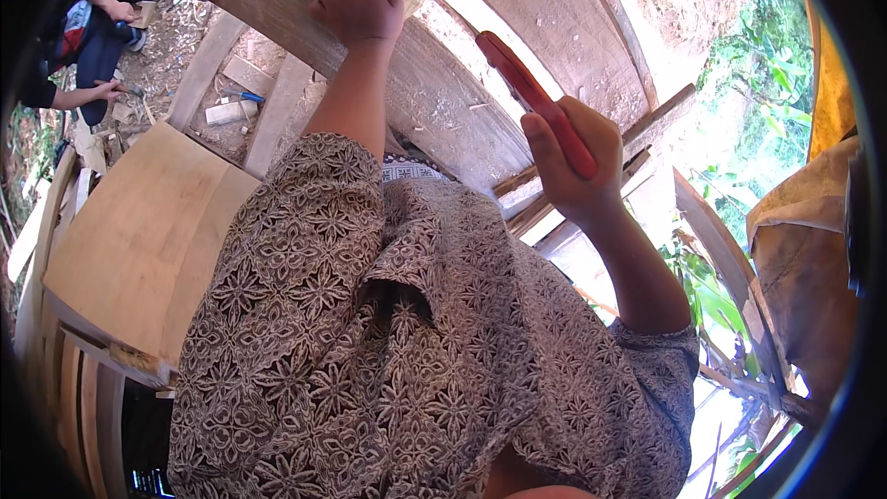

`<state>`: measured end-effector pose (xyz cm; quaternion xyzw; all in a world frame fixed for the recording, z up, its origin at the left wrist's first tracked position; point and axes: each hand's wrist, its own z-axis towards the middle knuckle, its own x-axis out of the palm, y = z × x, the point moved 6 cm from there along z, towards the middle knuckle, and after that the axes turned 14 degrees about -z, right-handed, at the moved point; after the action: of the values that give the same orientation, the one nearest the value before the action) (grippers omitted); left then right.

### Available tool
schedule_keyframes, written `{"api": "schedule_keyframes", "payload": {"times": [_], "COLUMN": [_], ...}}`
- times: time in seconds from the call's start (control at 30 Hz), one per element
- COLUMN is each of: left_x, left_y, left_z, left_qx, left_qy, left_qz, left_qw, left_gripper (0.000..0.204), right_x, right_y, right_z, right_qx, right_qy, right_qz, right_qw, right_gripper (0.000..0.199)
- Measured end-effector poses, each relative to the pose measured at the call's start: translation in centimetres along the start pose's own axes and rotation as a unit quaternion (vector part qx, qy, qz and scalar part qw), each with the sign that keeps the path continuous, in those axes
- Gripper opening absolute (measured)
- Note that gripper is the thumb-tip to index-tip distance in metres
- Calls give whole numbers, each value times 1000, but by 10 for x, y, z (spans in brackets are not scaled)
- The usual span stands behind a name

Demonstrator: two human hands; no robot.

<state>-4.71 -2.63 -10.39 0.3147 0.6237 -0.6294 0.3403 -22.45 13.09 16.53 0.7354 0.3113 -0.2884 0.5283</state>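
My right hand (587, 152) is wrapped round a red-handled tool (540, 102), the thumb lying along the grip. The tool slants up and to the left, like a saw handle seen edge-on; I cannot make out its blade for certain. At the top, my left hand (360, 5) is closed, knuckles up, over a broad wooden plank (434, 83). Something dark shows beside its fingers, too little to name. Sawdust and wood flecks lie on the plank and on a second wide board (554, 18) beyond it.
A smooth curved wooden panel (139, 231) stands at my left. Offcuts, including a small wood block (231, 112), litter the ground. At the far left another person's hand (109, 90) is near a tool. Brown sheeting (804, 259) hangs at the right, with leafy plants (785, 74) beyond.
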Motion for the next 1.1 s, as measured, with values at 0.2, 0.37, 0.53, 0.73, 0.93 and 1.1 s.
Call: {"api": "schedule_keyframes", "payload": {"times": [0.2, 0.37, 0.53, 0.73, 0.93, 1.1], "left_x": [-32, -14, 20, 37, 26, 24], "left_y": [-33, -52, 13, 70, 68, 71], "left_z": [-18, -35, 2, 53, 55, 62], "left_qx": [45, 52, 30, 26, 81, 72], "left_qy": [-85, -74, -9, 8, -86, -72], "left_qz": [18, 40, 90, 113, 116, 139], "left_qw": [995, 995, 995, 993, 986, 985], "left_gripper": [32, 31, 28, 31, 34, 32], "right_x": [27, 49, 59, 110, 146, 144], "right_y": [-7, -45, -66, -39, -72, -67], "right_z": [39, 41, 86, 91, 84, 78], "right_qx": [27, -42, -50, -182, -81, -83], "right_qy": [1, -66, -85, -255, -235, -239], "right_qz": [-6, -2, 95, 5, -13, 9], "right_qw": [1000, 997, 991, 950, 969, 967], "right_gripper": [39, 37, 33, 43, 31, 37]}}
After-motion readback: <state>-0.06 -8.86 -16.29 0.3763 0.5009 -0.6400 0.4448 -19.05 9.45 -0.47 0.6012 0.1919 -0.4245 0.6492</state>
